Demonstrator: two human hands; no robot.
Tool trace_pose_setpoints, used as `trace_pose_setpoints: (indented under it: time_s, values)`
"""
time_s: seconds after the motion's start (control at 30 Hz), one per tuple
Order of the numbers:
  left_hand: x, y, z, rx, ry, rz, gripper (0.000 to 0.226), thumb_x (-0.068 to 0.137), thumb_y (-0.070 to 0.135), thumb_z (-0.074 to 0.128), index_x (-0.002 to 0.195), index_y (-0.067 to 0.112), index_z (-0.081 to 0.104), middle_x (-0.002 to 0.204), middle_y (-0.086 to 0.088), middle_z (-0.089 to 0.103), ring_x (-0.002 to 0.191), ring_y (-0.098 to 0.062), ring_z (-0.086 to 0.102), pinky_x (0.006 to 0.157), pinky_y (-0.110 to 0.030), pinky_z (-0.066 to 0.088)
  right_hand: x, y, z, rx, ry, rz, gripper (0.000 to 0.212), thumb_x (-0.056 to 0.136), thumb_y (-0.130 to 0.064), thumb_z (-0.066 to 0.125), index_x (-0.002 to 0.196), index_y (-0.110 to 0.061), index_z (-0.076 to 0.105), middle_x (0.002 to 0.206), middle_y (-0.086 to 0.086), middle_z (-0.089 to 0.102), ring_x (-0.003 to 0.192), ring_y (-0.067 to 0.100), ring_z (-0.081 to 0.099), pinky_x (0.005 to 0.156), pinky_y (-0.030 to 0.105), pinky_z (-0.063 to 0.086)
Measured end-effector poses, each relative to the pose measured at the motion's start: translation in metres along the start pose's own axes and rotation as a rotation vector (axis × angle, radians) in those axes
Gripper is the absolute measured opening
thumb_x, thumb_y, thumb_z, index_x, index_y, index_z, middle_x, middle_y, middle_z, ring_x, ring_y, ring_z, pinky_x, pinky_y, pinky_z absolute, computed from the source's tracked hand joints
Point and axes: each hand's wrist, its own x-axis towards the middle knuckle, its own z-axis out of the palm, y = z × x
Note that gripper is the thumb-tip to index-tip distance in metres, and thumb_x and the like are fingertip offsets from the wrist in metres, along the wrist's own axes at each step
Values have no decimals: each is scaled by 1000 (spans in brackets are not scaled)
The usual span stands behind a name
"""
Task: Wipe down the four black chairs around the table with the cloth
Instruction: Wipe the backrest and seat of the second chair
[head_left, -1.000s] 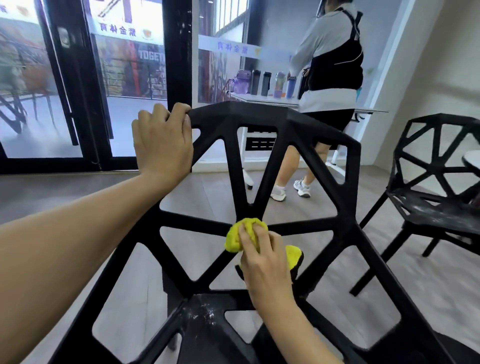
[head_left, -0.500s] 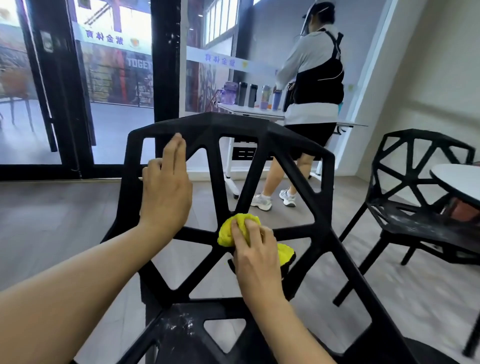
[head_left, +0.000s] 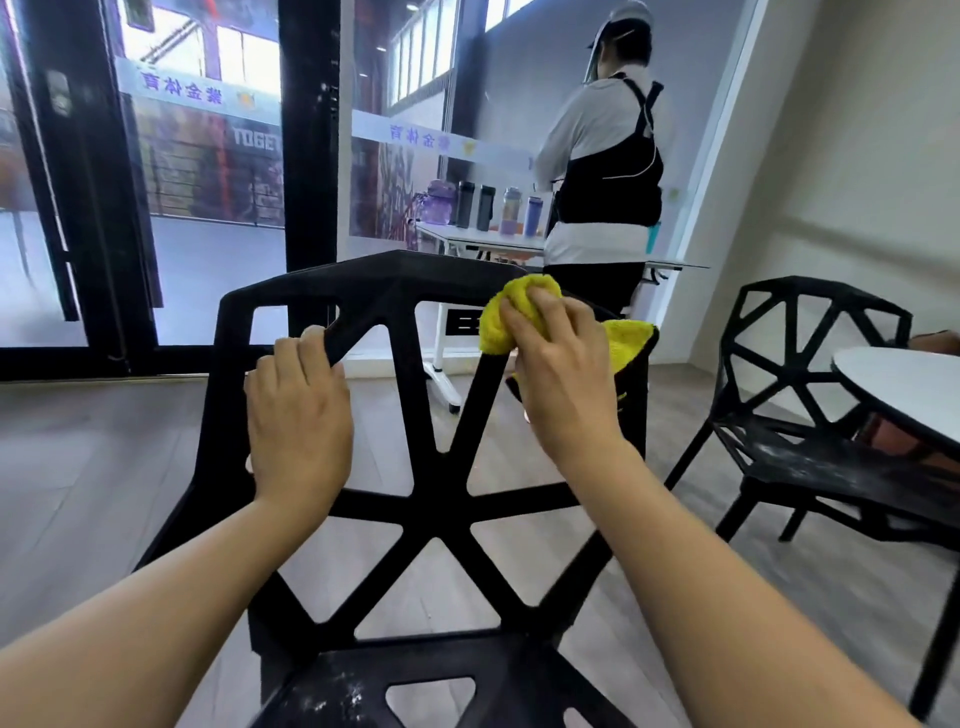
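Observation:
A black chair (head_left: 415, 509) with a lattice backrest stands right in front of me, its dusty seat at the bottom edge. My left hand (head_left: 298, 415) grips a diagonal strut on the left side of the backrest. My right hand (head_left: 563, 374) holds a bunched yellow cloth (head_left: 498, 317) against the upper right part of the backrest, near the top rail. A second black chair (head_left: 810, 415) with a dusty seat stands to the right, beside the round white table (head_left: 893, 384).
A person in a white top and black apron stands with their back to me at a long white table (head_left: 493, 241) holding several bottles. Glass doors with black frames fill the left. Grey wood floor lies around the chairs.
My right hand has carried the cloth from the centre hub of the backrest up to its upper right strut. My left hand has slid down from the top corner onto a diagonal strut.

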Motion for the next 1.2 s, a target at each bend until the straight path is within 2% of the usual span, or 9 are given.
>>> trace_pose_setpoints:
  time_s: [0.13, 0.23, 0.3, 0.57, 0.7, 0.83, 1.0, 1.1, 1.2]
  values:
    - [-1, -1, 0, -28, 20, 7, 32, 100, 9, 53, 128, 0, 45, 105, -23, 52, 86, -38, 46, 80, -48, 37, -55, 25, 4, -101, -69, -79, 51, 83, -1, 70, 132, -7, 60, 139, 15, 52, 126, 34, 45, 100, 43, 42]
    - [-1, 0, 2, -42, 30, -7, 33, 100, 10, 52, 130, 0, 44, 106, -23, 51, 87, -38, 46, 80, -48, 37, -127, 44, -17, -135, -57, -21, 54, 74, -1, 81, 125, -2, 66, 133, 13, 55, 122, 26, 41, 102, 34, 38]
    - [-2, 0, 2, -36, 24, -10, 34, 100, 10, 52, 131, -1, 44, 107, -23, 51, 87, -38, 45, 81, -48, 37, -146, 44, -21, -122, -125, 34, 61, 71, 0, 82, 130, -5, 64, 134, 13, 55, 117, 29, 44, 99, 38, 42]
    - [-1, 2, -3, -66, 12, -11, 32, 99, 10, 52, 129, -2, 45, 108, -26, 52, 91, -41, 46, 83, -51, 39, -42, 27, 1, -46, -73, 16, 56, 84, 0, 67, 137, -13, 57, 139, 12, 53, 113, 35, 48, 95, 44, 45]
    - [-1, 2, -3, -69, 22, -17, 32, 99, 9, 52, 128, -1, 45, 107, -25, 52, 91, -41, 45, 83, -50, 38, -85, 34, 1, -103, -34, 26, 56, 79, 2, 73, 133, -8, 61, 134, 13, 56, 111, 32, 46, 91, 41, 44]
    - [0, 2, -3, -67, 20, -25, 32, 99, 10, 52, 127, -2, 45, 107, -26, 52, 91, -42, 46, 84, -51, 39, -140, 39, -13, -66, -110, 70, 50, 75, 0, 79, 123, -10, 66, 132, 12, 56, 101, 33, 49, 84, 42, 46]
    - [-1, 4, -6, -82, 28, -34, 32, 97, 8, 54, 126, -4, 47, 106, -29, 53, 90, -45, 47, 84, -55, 40, -38, 60, -38, 23, 146, 131, 45, 87, -2, 62, 130, -13, 64, 134, 15, 55, 102, 33, 46, 91, 39, 40]
    - [-1, 6, -6, -91, 31, -38, 31, 97, 8, 54, 125, -4, 47, 106, -29, 53, 91, -45, 46, 84, -55, 40, -10, 70, -23, -35, 73, 153, 52, 82, 1, 68, 132, -11, 62, 136, 18, 54, 99, 38, 51, 88, 46, 48]
    - [-1, 6, -5, -91, 36, -43, 31, 98, 9, 53, 126, -3, 46, 107, -28, 53, 91, -44, 46, 85, -55, 40, -48, 61, -20, -153, 15, 125, 57, 76, 0, 76, 131, -6, 62, 129, 20, 57, 100, 33, 42, 82, 46, 52]
